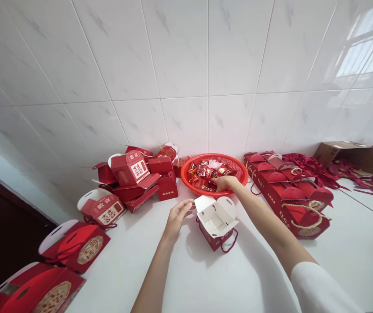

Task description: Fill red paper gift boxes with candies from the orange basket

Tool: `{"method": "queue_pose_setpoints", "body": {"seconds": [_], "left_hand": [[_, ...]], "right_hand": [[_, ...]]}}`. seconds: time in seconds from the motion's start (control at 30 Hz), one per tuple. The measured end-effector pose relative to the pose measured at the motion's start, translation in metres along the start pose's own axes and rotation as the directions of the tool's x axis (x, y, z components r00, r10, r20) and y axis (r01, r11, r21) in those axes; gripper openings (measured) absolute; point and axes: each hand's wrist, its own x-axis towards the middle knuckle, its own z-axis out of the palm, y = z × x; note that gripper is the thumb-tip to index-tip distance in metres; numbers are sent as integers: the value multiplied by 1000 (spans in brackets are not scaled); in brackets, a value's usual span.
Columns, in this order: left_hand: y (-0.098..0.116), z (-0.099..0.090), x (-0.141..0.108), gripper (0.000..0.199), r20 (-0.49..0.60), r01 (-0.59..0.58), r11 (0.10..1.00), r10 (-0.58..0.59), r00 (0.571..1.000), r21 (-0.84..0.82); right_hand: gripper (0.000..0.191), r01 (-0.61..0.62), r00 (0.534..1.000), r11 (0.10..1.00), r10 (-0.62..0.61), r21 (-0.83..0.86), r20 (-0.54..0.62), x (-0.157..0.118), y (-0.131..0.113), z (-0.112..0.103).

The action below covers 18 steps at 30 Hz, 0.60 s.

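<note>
A small red box (218, 238) with a white inside stands upright in front of me, its lid flaps spread and a dark red cord handle hanging at its side. At its left rim, my left hand (179, 214) pinches the edge of a flap between thumb and fingers. Behind the box sits a round red plastic basket (242, 174) of wrapped candies (202, 172). My right hand (226, 182) reaches over the basket's front rim, with its bunched fingers closed among the candies; the fingertips are partly hidden.
Red gift boxes (134, 169) lie piled at the left, with larger ones (75, 245) nearer me. A row of closed red boxes (284, 191) with rope handles stands right of the basket. Farther right are dark red ribbons (316, 169) and a cardboard box (339, 152). A tiled wall (186, 65) rises behind.
</note>
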Motion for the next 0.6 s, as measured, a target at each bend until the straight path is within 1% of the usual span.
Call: {"method": "queue_pose_setpoints", "body": {"seconds": [0.07,0.2,0.27,0.33,0.47,0.53,0.6], "left_hand": [[0,2,-1,44,19,-14,1000,14,1000,10],[0,6,-2,42,26,-40,999,40,999,7],[0,7,-3,40,18,-44,999,44,999,13],[1,7,-4,39,14,-46,999,46,999,16],[0,6,-5,37,17,-59,998,59,998,15],[-1,4,-5,37,16,-72,997,72,997,31],[-1,4,-6,38,16,-80,996,79,997,45]], "right_hand": [[80,16,999,1000,-15,8,-48,5,0,5],[41,92,979,992,-74,87,-189,6,5,8],[27,145,964,977,-105,153,-245,4,5,7],[20,201,949,953,-132,227,-286,1,3,5],[18,265,926,906,-144,329,-350,-3,0,3],[13,247,928,909,-121,337,-353,-4,2,3],[10,188,950,926,-86,327,-302,-4,6,4]]}}
